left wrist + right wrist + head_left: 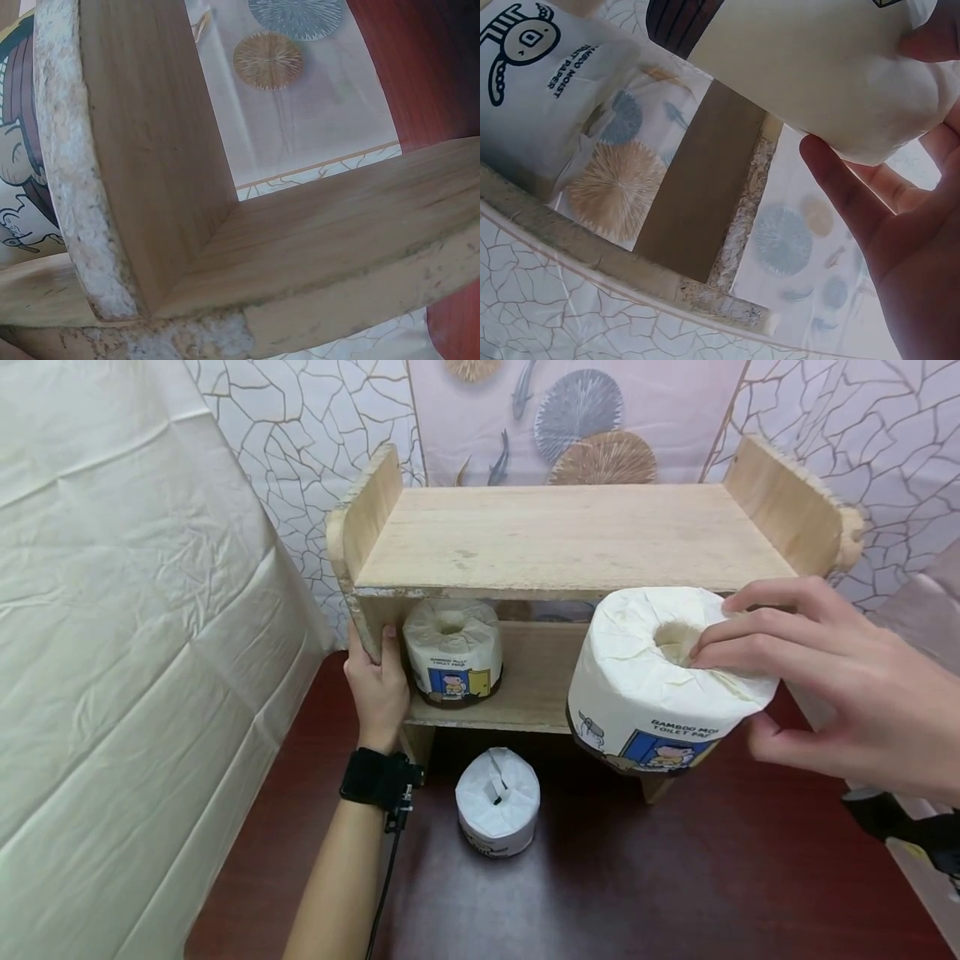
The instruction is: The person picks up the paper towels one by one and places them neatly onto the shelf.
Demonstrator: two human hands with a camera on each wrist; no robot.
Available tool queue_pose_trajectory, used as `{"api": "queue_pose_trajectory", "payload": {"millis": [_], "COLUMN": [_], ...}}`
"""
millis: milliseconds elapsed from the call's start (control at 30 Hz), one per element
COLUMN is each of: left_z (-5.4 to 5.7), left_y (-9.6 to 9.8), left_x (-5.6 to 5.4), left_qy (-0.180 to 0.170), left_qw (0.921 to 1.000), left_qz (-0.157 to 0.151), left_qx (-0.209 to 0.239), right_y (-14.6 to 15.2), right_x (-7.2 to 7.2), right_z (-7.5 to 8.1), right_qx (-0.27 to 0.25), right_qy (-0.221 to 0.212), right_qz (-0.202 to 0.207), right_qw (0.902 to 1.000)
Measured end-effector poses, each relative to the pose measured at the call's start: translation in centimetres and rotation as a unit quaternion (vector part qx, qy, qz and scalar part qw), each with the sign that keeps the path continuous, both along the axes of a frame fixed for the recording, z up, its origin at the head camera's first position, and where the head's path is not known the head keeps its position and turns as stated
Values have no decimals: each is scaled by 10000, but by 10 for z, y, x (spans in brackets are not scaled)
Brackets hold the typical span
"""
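Observation:
My right hand [832, 685] holds a white paper-wrapped toilet roll [660, 693] in front of the wooden shelf [570, 539], fingertips at the roll's core hole and thumb against its side. The right wrist view shows the same roll [802, 82] from another side, with the hand [907, 225] around its end. With my left hand [377, 685] I grip the shelf's left side panel, thumb on the inner side; the outer fingers are mostly hidden. Just right of that thumb, a second toilet roll [453, 652] stands upright on the lower board [532, 685].
Below the shelf, a third toilet roll [498, 802] stands on the dark red tabletop [637, 877]. A pale cloth wall [135, 610] rises on the left. Behind the shelf hangs a patterned sheet [480, 418]. A cable [384, 893] trails from the left wristband.

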State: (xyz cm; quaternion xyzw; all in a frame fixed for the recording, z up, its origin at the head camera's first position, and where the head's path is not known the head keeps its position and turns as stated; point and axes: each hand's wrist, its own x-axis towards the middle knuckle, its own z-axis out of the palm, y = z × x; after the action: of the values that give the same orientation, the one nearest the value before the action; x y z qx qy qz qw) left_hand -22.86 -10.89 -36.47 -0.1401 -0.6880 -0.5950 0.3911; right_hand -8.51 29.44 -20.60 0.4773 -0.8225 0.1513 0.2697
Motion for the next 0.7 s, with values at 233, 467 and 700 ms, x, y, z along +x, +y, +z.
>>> {"api": "queue_pose_trajectory", "payload": {"millis": [233,467,700], "left_z": [-1,0,-1], "left_y": [2,0,1], "left_x": [3,5,5], "left_qy": [-177,-144,-131], "left_qw": [9997,9997,9998], "left_qz": [-111,-44,-90], "left_qx": [117,195,156], "right_y": [13,5,119], "right_x": [-10,-12,-87], "right_z": [-5,4,-50], "right_qx": [-184,-290,-41], "right_qy": [-70,-99,-249], "right_qz": [261,342,359], "right_qw": [9995,9989,9990]}}
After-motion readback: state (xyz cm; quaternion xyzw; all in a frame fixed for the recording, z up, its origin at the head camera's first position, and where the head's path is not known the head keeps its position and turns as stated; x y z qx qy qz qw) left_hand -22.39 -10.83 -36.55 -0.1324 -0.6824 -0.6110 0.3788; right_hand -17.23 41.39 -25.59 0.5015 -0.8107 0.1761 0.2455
